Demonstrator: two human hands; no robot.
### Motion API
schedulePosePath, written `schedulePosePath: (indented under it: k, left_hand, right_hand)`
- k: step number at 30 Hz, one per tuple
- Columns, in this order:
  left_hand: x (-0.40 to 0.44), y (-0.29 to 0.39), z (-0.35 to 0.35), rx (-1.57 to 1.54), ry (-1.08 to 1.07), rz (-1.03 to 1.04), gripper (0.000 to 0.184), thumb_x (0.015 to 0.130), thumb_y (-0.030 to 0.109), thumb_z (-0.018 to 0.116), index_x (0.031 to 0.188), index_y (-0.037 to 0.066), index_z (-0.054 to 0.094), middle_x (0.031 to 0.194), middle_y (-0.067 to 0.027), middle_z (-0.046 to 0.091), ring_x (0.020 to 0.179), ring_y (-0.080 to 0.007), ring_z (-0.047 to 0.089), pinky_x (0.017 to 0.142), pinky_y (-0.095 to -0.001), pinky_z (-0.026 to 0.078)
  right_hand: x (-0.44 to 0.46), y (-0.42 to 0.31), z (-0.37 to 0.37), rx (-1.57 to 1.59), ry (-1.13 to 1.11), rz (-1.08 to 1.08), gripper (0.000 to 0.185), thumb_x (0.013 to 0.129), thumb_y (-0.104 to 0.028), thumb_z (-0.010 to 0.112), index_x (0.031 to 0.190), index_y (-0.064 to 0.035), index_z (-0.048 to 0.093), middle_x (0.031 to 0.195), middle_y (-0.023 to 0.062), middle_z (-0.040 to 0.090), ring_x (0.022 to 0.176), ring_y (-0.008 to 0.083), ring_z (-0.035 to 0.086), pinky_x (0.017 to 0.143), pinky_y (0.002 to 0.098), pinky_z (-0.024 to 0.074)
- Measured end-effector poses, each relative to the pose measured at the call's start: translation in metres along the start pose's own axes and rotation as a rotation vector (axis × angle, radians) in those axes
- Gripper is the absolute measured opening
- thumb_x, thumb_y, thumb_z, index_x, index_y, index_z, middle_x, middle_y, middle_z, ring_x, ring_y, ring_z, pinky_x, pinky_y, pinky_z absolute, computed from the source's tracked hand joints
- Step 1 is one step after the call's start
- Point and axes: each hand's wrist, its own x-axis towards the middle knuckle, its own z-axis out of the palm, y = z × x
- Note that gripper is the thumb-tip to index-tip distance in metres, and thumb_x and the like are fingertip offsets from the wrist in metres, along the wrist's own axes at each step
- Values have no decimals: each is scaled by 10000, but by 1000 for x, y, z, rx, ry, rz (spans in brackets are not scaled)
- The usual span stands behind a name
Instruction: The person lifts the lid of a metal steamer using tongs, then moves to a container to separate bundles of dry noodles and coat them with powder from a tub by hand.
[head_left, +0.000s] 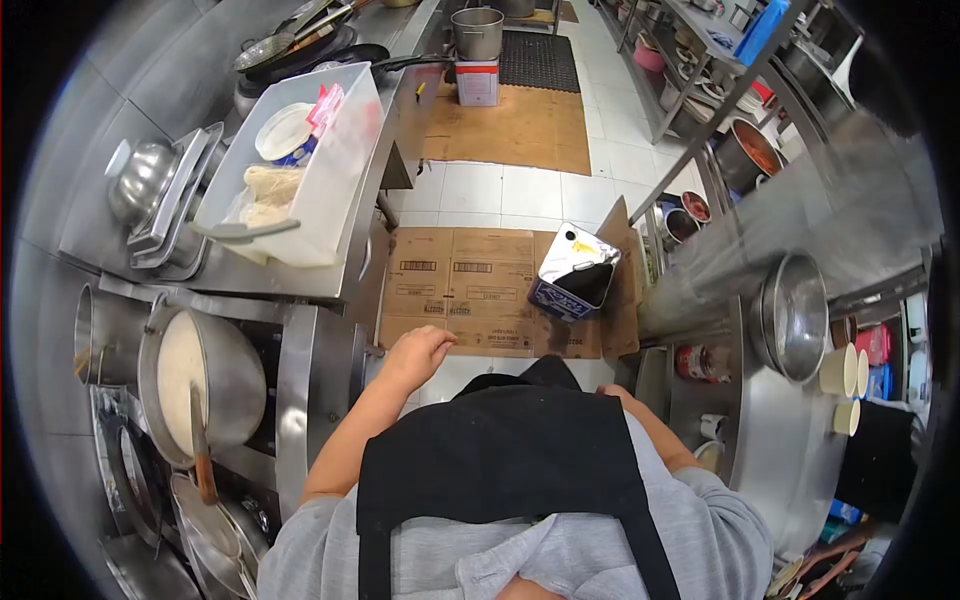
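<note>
My left hand (418, 356) hangs in front of the black apron (500, 450), above the flattened cardboard (455, 280) on the floor. Its fingers are curled together, and whether anything small is between them cannot be made out. At the right edge of the apron, only a little of my right hand (615, 393) shows; its fingers are mostly hidden. An open tin with a silver top (578, 262) and blue sides stands on the cardboard ahead, touching neither hand. To the left, a large pot (240, 375) holds pale liquid, with a wooden-handled utensil (203, 470) resting in it.
A plastic bin (345, 150) with a white-lidded tub and bags sits on the left steel counter. Metal bowls (795, 318) and pale cups (838, 372) are at the right counter. Farther ahead, a pot (477, 35) stands on a box beside a black mat (540, 60).
</note>
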Motion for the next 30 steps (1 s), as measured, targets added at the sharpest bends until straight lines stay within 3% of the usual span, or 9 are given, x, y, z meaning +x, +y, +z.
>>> schedulePosePath:
  k: [4, 7, 9, 13, 15, 18, 20, 24, 30]
  left_hand:
    - [45, -6, -25, -88, 110, 8, 156, 838, 86, 586, 984, 74, 640, 920, -117, 630, 896, -306, 594, 770, -375, 479]
    - [69, -4, -53, -30, 252, -32, 197, 814, 58, 595, 1001, 94, 645, 918, -97, 628, 870, -280, 600, 759, -355, 486]
    - [84, 3, -77, 33, 451, -61, 227, 790, 45, 600, 1007, 103, 640, 910, -82, 625, 851, -275, 604, 742, -356, 492]
    - [105, 22, -149, 192, 769, -29, 316, 733, -18, 597, 1019, 113, 633, 918, -68, 615, 839, -273, 604, 742, -345, 500]
    - [108, 25, -186, 282, 853, -62, 338, 713, -47, 594, 1015, 101, 629, 928, -92, 611, 856, -281, 603, 760, -341, 499]
    - [103, 14, -223, 412, 1058, -214, 319, 746, -53, 570, 1027, 86, 628, 939, -103, 607, 865, -257, 613, 767, -325, 495]
    - [100, 3, -239, 188, 1285, -426, 253, 833, -42, 519, 1046, 52, 619, 960, -92, 614, 882, -200, 619, 779, -299, 494]
    - [94, -34, -257, -435, 1332, -483, 244, 943, 46, 435, 1159, 5, 542, 1047, -71, 603, 902, -131, 591, 817, -269, 480]
    - [97, -70, -272, -564, 1120, -643, 299, 927, 83, 477, 1222, 37, 498, 1090, -84, 603, 938, -149, 586, 822, -287, 481]
  right_hand:
    - [114, 16, -38, -81, 115, -255, 237, 784, -226, 540, 883, -64, 681, 903, 194, 651, 876, 371, 610, 795, 440, 481]
    - [296, 73, -34, 64, 180, -422, 262, 792, -234, 544, 930, -49, 670, 934, 216, 644, 919, 381, 605, 813, 413, 474]
    - [266, -34, -139, -334, 0, -449, 317, 815, -288, 549, 1008, -59, 654, 961, 215, 647, 952, 370, 607, 822, 406, 475]
    - [255, -217, -267, -224, 315, -581, 250, 838, -255, 568, 931, -34, 639, 886, 212, 650, 812, 338, 644, 713, 409, 497]
    - [289, -289, -308, 61, 335, -772, 180, 889, -130, 511, 902, 6, 629, 738, 118, 640, 690, 158, 602, 632, 299, 480]
    - [258, -413, -353, 437, 269, -1043, 159, 904, -116, 520, 963, 5, 603, 763, 70, 618, 692, 120, 576, 613, 251, 463]
    - [230, -480, -370, 595, 189, -1163, 138, 913, -83, 511, 983, 5, 590, 794, 47, 604, 712, 113, 566, 651, 248, 471]
    - [140, -567, -384, 730, 92, -1277, 125, 918, -53, 508, 995, 9, 585, 809, 34, 592, 736, 98, 559, 695, 233, 473]
    - [65, -665, -398, 344, -242, -1515, 121, 906, -43, 532, 992, 7, 601, 833, 33, 606, 765, 89, 560, 701, 227, 462]
